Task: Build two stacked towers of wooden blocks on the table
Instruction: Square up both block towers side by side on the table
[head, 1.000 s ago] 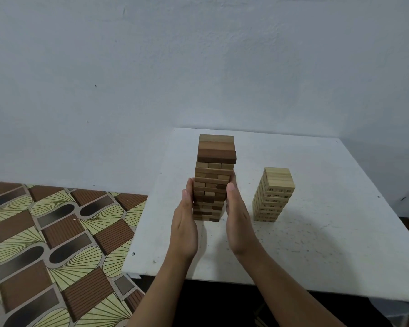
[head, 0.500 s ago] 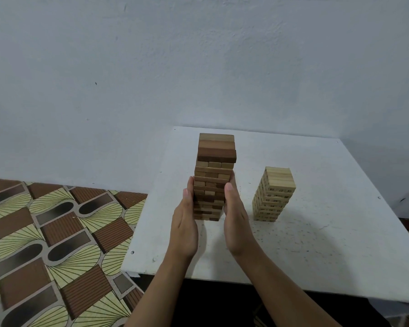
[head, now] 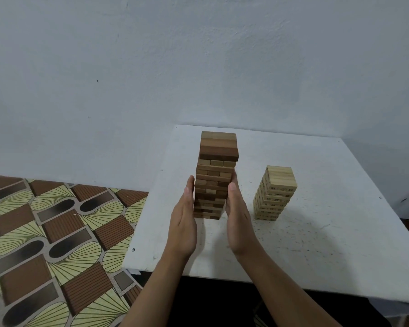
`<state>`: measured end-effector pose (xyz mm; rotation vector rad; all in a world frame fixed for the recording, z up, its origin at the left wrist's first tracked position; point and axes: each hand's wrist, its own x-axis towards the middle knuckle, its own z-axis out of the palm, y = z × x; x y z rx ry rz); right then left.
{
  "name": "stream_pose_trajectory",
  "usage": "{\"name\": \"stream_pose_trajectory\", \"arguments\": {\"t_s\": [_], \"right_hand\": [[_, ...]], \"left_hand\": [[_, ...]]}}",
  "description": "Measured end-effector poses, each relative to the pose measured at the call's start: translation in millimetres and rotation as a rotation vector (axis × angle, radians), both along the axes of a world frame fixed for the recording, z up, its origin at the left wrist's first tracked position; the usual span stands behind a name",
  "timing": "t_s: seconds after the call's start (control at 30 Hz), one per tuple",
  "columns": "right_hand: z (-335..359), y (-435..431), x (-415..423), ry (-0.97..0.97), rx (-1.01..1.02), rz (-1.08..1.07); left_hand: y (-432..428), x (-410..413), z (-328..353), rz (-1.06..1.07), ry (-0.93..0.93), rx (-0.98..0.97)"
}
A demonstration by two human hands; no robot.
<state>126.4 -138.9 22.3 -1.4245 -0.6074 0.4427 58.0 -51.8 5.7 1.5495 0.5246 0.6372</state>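
A floor covering (head: 57,232) patterned in brown, black and pale green fills the lower left. To its right stands a white table (head: 328,244), set against a plain pale wall (head: 151,67). Two bare forearms reach in from the bottom edge. The left hand (head: 184,223) is held flat and upright, fingers straight and together, against the left side of the tall tower (head: 216,171). This tower of mixed light and dark brown wooden blocks stands near the table's left edge. The right hand (head: 237,220) mirrors the left, fingers straight, pressed flat to the tower's right side; neither hand curls around anything. Further right, apart from the hands, a shorter tower (head: 275,192) of pale blocks printed with small dark numbers stands on the table.
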Motion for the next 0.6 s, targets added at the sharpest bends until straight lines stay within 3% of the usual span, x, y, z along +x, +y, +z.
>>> {"name": "stream_pose_trajectory", "arguments": {"t_s": [0.6], "right_hand": [[-1.5, -2.8, -9.7, 0.059, 0.009, -0.004]], "left_hand": [[1.0, -1.7, -0.7, -0.043, -0.002, -0.028]]}}
